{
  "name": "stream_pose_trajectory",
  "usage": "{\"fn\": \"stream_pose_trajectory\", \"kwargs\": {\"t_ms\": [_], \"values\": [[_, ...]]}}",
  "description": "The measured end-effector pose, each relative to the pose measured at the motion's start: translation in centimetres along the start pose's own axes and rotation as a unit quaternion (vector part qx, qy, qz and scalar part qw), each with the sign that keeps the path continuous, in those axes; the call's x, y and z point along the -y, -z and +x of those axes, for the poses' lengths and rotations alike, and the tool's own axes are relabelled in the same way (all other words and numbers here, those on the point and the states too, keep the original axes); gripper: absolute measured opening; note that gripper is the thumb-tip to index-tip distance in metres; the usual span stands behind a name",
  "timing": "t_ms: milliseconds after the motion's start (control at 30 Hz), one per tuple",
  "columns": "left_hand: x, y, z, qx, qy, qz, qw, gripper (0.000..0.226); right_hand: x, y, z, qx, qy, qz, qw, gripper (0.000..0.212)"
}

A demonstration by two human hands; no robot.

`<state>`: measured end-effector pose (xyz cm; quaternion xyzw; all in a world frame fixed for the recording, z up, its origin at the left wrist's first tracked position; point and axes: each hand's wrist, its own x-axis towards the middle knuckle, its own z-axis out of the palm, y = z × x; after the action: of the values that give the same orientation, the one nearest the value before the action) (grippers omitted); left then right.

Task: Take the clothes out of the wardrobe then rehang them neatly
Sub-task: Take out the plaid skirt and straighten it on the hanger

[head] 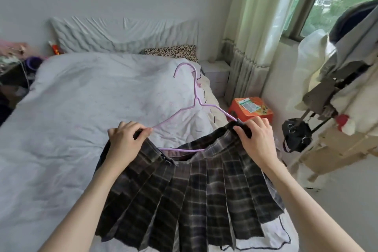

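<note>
A dark plaid pleated skirt (196, 200) is spread out in front of me over the near end of the bed. A lilac wire hanger (196, 96) sits at its waistband, hook pointing away, with its bottom bar showing inside the waist opening. My left hand (124, 139) pinches the waistband against the hanger's left end. My right hand (255, 139) grips the waistband over the hanger's right end. The wardrobe is not in view.
The bed (71, 108) with a white duvet fills the left and middle, with a leopard-print pillow (171, 51) at its head. A red-orange box (251, 108) lies on the floor beside it. A clothes rack (335, 88) piled with garments and a black bag (296, 137) stand at the right.
</note>
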<state>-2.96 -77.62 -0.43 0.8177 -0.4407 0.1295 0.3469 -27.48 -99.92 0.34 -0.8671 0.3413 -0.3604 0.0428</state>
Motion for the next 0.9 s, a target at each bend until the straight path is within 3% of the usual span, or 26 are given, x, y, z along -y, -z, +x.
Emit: {"fn": "stream_pose_trajectory", "kwargs": {"t_ms": [133, 267, 367, 567, 900], "values": [[5.0, -6.3, 5.2, 0.068, 0.059, 0.007, 0.996, 0.026, -1.7, -7.5, 4.7, 0.078, -0.012, -0.045, 0.996, 0.026], [9.6, -13.7, 6.3, 0.152, 0.083, 0.057, 0.983, 0.028, -4.6, -15.8, 6.7, 0.170, -0.033, -0.044, 0.984, 0.028], [12.5, -18.6, 7.6, 0.174, 0.072, 0.081, 0.979, 0.027, -6.9, -21.5, 8.7, 0.208, -0.044, -0.049, 0.976, 0.031], [16.8, -28.6, 15.0, 0.197, 0.022, 0.119, 0.973, 0.026, -12.0, -32.0, 12.9, 0.237, -0.089, -0.062, 0.965, 0.036], [23.9, -45.3, 21.8, 0.215, 0.040, 0.138, 0.966, 0.031, -19.7, -49.0, 18.7, 0.238, -0.111, -0.089, 0.961, 0.038]]}}
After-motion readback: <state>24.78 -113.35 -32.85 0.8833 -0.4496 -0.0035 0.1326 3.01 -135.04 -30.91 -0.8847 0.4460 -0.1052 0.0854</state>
